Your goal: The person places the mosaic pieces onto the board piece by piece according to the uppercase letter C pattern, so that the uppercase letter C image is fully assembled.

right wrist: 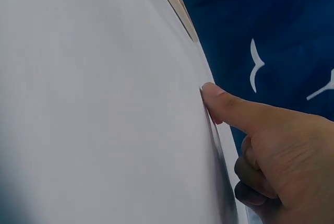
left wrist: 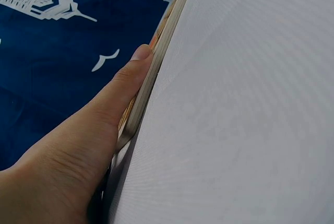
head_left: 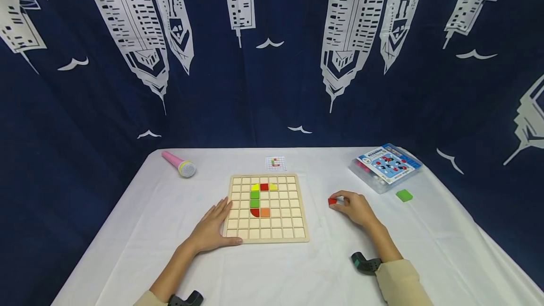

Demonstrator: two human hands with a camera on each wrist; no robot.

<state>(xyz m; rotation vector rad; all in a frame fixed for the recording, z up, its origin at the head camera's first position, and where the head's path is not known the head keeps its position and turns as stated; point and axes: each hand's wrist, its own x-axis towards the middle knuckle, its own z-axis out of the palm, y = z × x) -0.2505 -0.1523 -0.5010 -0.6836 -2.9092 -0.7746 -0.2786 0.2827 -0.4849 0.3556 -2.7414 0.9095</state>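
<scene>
A wooden grid board [head_left: 265,230] lies in the middle of the white table [head_left: 297,273]. It holds yellow, red, green and orange tiles [head_left: 260,197] in a C-like shape. My left hand [head_left: 216,223] rests flat against the board's left edge with straight fingers; in the left wrist view its thumb [left wrist: 136,62] lies along the board's rim [left wrist: 159,51]. To the right of the board, my right hand [head_left: 342,201] pinches a small red block [head_left: 332,201] just above the tablecloth. The right wrist view shows only the thumb [right wrist: 222,101] on the cloth and hides the block.
A clear plastic box [head_left: 386,166] with a printed lid stands at the back right, and a loose green tile [head_left: 404,195] lies beside it. Behind the board lies a small pattern card [head_left: 275,163]. A pink toy microphone [head_left: 178,163] lies back left. A dark blue curtain hangs behind.
</scene>
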